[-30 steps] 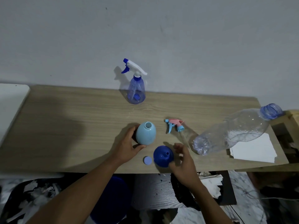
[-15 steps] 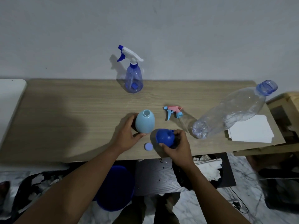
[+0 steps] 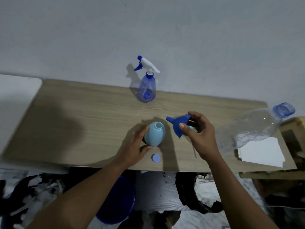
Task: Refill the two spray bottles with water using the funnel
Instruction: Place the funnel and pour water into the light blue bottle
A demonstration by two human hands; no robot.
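Observation:
A light blue spray bottle point(image 3: 155, 136) stands with its neck uncovered near the table's front, and my left hand point(image 3: 134, 146) wraps its left side. My right hand point(image 3: 200, 134) holds the dark blue funnel point(image 3: 179, 123) in the air just right of that bottle, spout pointing left toward the neck. A clear blue spray bottle point(image 3: 146, 87) with its white trigger head on stands at the back by the wall. A large clear water bottle point(image 3: 250, 128) with a blue neck leans at the right. The pink and blue trigger head is mostly hidden behind my right hand.
A small round blue cap point(image 3: 155, 158) lies near the front edge of the wooden table point(image 3: 82, 123). White paper point(image 3: 262, 154) sits under the water bottle at the right. A blue bucket point(image 3: 117, 199) stands on the floor below. A white surface point(image 3: 14, 96) adjoins at the left.
My right hand has lifted the funnel off the table and turned its spout toward the light blue bottle. My left hand keeps its hold on that bottle.

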